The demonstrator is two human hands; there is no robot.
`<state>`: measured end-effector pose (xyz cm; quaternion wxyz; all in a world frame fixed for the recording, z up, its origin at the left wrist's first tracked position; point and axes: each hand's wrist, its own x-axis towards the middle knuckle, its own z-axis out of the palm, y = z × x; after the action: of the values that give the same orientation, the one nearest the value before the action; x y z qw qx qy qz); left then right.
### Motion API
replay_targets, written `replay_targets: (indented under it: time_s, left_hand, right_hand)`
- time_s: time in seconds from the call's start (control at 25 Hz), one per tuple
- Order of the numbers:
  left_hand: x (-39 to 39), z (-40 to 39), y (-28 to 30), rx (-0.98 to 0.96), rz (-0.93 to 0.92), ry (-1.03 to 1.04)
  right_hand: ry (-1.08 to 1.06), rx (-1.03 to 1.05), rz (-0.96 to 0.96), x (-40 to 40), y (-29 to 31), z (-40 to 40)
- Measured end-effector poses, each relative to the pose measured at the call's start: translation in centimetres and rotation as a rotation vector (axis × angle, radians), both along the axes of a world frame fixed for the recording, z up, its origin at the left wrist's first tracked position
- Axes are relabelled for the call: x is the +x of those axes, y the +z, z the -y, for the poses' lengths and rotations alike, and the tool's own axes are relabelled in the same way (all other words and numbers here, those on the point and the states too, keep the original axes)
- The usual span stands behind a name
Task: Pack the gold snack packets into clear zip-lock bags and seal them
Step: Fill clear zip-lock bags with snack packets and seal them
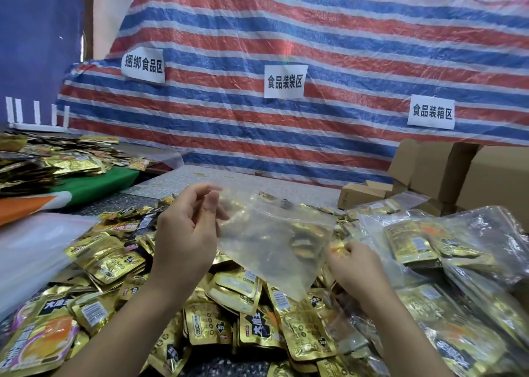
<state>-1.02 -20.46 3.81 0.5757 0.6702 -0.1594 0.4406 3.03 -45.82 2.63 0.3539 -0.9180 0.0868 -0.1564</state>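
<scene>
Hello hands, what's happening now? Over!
Left hand pinches the empty clear bag by its corner. Right hand grips its other edge. Loose gold packets piled underneath. Nothing blocking.

Bright, even light — soft blur, edges bowed by wide-angle.

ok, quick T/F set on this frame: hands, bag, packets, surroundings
1. The left hand pinches a corner of the clear zip-lock bag. True.
2. The bag held up is already full of packets. False: it looks empty; the gold seen through it lies in the pile behind.
3. The right hand grips a gold snack packet. True.
4. Loose gold packets cover the table below the hands. True.
5. Filled bags lie to the left. False: they lie to the right.
6. Cardboard boxes stand at the far left. False: far right.
</scene>
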Motion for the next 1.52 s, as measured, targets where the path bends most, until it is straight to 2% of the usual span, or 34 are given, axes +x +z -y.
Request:
replay_targets:
  time_s: [0.12, 0.28, 0.4, 0.52, 0.72, 0.88, 1.08, 1.2, 1.52]
  left_hand:
    - [-0.2, 0.4, -0.1, 0.067, 0.011, -0.008]
    - [-0.1, 1.3, -0.9, 0.185, -0.016, -0.086]
    - [0.0, 1.8, -1.4, 0.252, -0.036, -0.115]
    - [0.1, 2.0, -1.7, 0.276, -0.032, -0.109]
    - [0.4, 1.9, -1.8, 0.264, -0.067, -0.038]
    - [0.2, 2.0, -1.7, 0.268, -0.074, -0.065]
    - [0.0, 2.0, -1.6, 0.221, -0.085, -0.134]
    - [0.0, 2.2, -1.5, 0.223, -0.089, -0.176]
    - [0.1, 2.2, -1.4, 0.158, -0.140, -0.310]
  right_hand:
    - [0.004, 0.465, 0.171, 0.0, 1.0, 0.5]
    - [0.200, 1.166, 0.243, -1.6, 3.3, 0.7]
    - [0.462, 1.400, 0.246, -2.6, 4.1, 0.4]
    - [0.622, 1.403, 0.182, -3.2, 4.1, -0.3]
    - [0.741, 1.245, 0.140, -3.9, 4.2, -1.0]
    - [0.729, 1.038, 0.087, -3.9, 3.6, -1.8]
    - [0.715, 1.019, -0.017, -3.6, 3.1, -2.0]
    - [0.685, 0.975, -0.003, -3.5, 3.0, -1.9]
    - [0.646, 1.040, -0.038, -3.3, 3.0, -1.6]
